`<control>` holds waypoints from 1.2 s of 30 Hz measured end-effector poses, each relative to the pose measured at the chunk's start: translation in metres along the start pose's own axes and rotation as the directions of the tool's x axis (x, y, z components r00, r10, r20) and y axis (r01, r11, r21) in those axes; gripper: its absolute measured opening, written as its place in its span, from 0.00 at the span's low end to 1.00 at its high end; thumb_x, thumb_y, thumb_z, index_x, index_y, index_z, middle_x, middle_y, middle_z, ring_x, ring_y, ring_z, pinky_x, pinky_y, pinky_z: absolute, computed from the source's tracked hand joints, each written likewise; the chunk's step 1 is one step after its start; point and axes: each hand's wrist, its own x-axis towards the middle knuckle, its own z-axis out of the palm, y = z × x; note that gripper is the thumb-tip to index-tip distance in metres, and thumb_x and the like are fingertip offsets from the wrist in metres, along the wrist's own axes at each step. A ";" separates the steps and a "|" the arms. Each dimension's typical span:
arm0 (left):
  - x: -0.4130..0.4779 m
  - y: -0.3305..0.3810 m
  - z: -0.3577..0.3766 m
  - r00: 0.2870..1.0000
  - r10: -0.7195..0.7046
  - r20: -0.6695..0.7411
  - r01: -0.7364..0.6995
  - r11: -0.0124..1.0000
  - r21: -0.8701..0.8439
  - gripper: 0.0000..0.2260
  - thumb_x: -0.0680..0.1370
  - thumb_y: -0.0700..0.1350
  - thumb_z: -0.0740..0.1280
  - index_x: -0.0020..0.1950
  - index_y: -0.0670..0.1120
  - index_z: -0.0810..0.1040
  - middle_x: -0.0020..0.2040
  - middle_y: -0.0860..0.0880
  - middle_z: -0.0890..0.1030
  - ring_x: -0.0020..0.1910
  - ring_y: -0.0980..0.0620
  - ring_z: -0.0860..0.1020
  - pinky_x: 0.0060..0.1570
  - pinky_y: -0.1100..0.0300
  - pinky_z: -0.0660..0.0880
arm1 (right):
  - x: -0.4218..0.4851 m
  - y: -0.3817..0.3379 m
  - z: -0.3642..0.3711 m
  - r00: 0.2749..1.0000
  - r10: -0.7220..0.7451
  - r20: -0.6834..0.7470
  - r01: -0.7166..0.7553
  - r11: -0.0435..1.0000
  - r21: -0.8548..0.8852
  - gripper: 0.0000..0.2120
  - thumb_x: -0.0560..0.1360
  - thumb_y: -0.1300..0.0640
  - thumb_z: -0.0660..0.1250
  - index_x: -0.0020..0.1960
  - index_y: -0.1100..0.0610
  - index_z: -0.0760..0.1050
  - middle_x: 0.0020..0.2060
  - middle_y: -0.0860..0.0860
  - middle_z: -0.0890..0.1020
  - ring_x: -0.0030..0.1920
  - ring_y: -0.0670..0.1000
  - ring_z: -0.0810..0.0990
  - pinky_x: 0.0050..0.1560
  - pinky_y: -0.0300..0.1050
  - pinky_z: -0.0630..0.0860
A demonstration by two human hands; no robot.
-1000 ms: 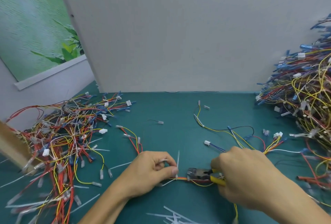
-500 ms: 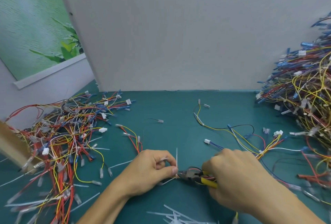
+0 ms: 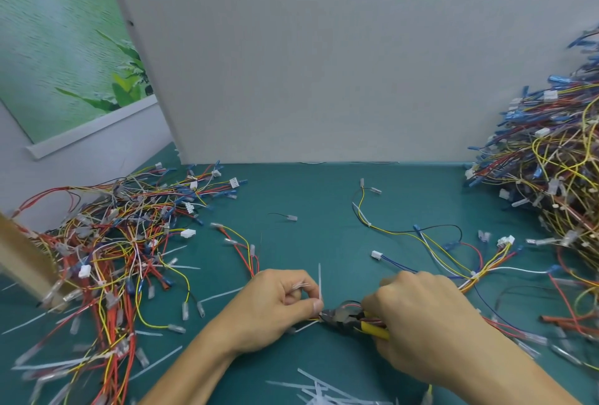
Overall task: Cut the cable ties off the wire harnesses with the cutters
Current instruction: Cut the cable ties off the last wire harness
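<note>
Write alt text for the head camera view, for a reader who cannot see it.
The right hand grips yellow-handled cutters, their nose at a white cable tie on a wire harness the left hand pinches. Tangled harness piles lie on the green table at both sides.

Soft, even light with no glare; my right hand (image 3: 418,314) throws only a faint shadow on the green mat (image 3: 324,210). The wide lens slants the white panel (image 3: 324,64) at its left edge, and the wire pile (image 3: 81,340) at lower left smears into blur.
</note>
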 end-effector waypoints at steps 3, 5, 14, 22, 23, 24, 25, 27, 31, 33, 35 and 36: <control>0.000 0.001 0.000 1.000 0.013 -0.007 -0.013 1.000 0.014 0.04 0.76 0.46 0.69 0.42 0.51 0.78 0.26 0.55 0.60 0.29 0.54 0.61 0.35 0.58 0.71 | 0.000 0.000 -0.001 1.000 -0.006 0.007 0.006 1.000 -0.003 0.09 0.73 0.50 0.60 0.50 0.52 0.73 0.48 0.52 0.77 0.40 0.60 0.67 0.29 0.42 0.54; 0.000 0.001 0.001 0.999 0.030 -0.016 -0.030 0.999 0.033 0.04 0.76 0.46 0.69 0.41 0.52 0.78 0.26 0.55 0.60 0.29 0.54 0.60 0.34 0.59 0.68 | 0.000 -0.001 -0.002 1.000 -0.009 0.013 0.009 1.000 -0.007 0.09 0.73 0.50 0.60 0.51 0.52 0.73 0.48 0.53 0.77 0.40 0.60 0.66 0.29 0.42 0.53; 0.000 0.000 0.004 0.997 0.062 -0.044 -0.059 0.997 0.058 0.06 0.76 0.48 0.69 0.40 0.54 0.77 0.27 0.53 0.61 0.28 0.55 0.59 0.31 0.61 0.60 | 0.000 -0.001 -0.001 0.999 -0.026 0.022 0.027 0.999 -0.028 0.07 0.74 0.53 0.59 0.50 0.53 0.73 0.46 0.53 0.75 0.40 0.61 0.67 0.29 0.42 0.52; 0.002 -0.002 0.004 0.998 0.050 -0.031 -0.049 0.998 0.029 0.05 0.76 0.48 0.68 0.40 0.54 0.76 0.28 0.50 0.62 0.29 0.53 0.61 0.32 0.59 0.64 | 0.002 -0.001 -0.001 0.998 -0.044 0.047 0.046 0.999 -0.027 0.05 0.73 0.54 0.60 0.48 0.52 0.71 0.42 0.52 0.70 0.40 0.60 0.65 0.28 0.43 0.52; 0.001 -0.002 0.004 0.998 0.048 -0.030 -0.047 0.999 0.023 0.05 0.76 0.48 0.68 0.40 0.54 0.76 0.28 0.50 0.62 0.29 0.53 0.61 0.32 0.59 0.63 | 0.003 0.000 0.000 0.998 -0.044 0.049 0.046 0.999 -0.029 0.05 0.73 0.54 0.60 0.49 0.52 0.71 0.43 0.53 0.72 0.40 0.60 0.65 0.28 0.42 0.53; 0.001 -0.002 0.003 0.999 0.046 -0.027 -0.045 0.999 0.015 0.05 0.76 0.48 0.68 0.40 0.53 0.76 0.28 0.50 0.62 0.29 0.52 0.61 0.32 0.59 0.63 | 0.002 0.000 0.000 0.998 -0.043 0.050 0.045 0.999 -0.031 0.06 0.73 0.53 0.60 0.49 0.53 0.71 0.45 0.53 0.74 0.40 0.60 0.65 0.28 0.42 0.53; 0.001 -0.002 0.003 0.999 0.043 -0.026 -0.043 0.999 0.002 0.05 0.76 0.48 0.68 0.40 0.53 0.76 0.28 0.49 0.63 0.29 0.52 0.61 0.32 0.59 0.63 | 0.003 0.000 0.000 0.998 -0.042 0.052 0.044 0.999 -0.029 0.06 0.73 0.53 0.60 0.49 0.53 0.71 0.46 0.53 0.75 0.40 0.60 0.65 0.28 0.42 0.53; 0.001 -0.003 0.003 0.999 0.040 -0.024 -0.041 0.999 -0.033 0.05 0.75 0.49 0.68 0.39 0.52 0.77 0.28 0.49 0.62 0.29 0.52 0.61 0.32 0.60 0.64 | 0.002 0.000 0.001 0.998 -0.040 0.055 0.041 0.999 -0.019 0.05 0.73 0.53 0.60 0.48 0.52 0.71 0.47 0.53 0.76 0.40 0.61 0.65 0.28 0.42 0.53; 0.002 -0.004 0.003 0.999 0.032 -0.041 -0.036 0.994 -0.102 0.06 0.72 0.51 0.68 0.38 0.51 0.77 0.28 0.50 0.63 0.28 0.53 0.61 0.30 0.64 0.64 | 0.003 0.000 0.003 0.998 -0.041 0.052 0.041 0.999 -0.007 0.07 0.73 0.53 0.60 0.49 0.52 0.71 0.47 0.54 0.76 0.40 0.60 0.66 0.29 0.42 0.53; 0.002 -0.005 0.002 0.998 0.033 -0.060 -0.040 0.992 -0.116 0.06 0.72 0.51 0.68 0.39 0.49 0.77 0.28 0.50 0.64 0.29 0.52 0.61 0.30 0.62 0.61 | 0.004 0.000 0.003 0.998 -0.038 0.049 0.038 0.999 0.010 0.07 0.73 0.53 0.60 0.49 0.52 0.71 0.47 0.54 0.76 0.40 0.60 0.66 0.29 0.42 0.53; 0.003 -0.005 0.001 0.996 0.033 -0.088 -0.045 0.989 -0.142 0.07 0.72 0.50 0.67 0.38 0.48 0.76 0.27 0.52 0.64 0.29 0.52 0.60 0.30 0.61 0.59 | 0.003 0.002 0.002 0.999 -0.022 0.048 0.021 0.999 0.028 0.05 0.73 0.52 0.59 0.48 0.51 0.69 0.46 0.53 0.75 0.40 0.60 0.66 0.28 0.42 0.53; 0.003 -0.004 0.000 0.994 0.022 -0.110 -0.042 0.983 -0.181 0.07 0.73 0.49 0.66 0.38 0.47 0.75 0.27 0.53 0.63 0.28 0.53 0.60 0.30 0.61 0.58 | 0.001 0.003 0.002 0.999 -0.011 0.043 0.009 0.999 0.044 0.05 0.73 0.51 0.59 0.46 0.51 0.67 0.45 0.52 0.74 0.40 0.61 0.67 0.28 0.43 0.54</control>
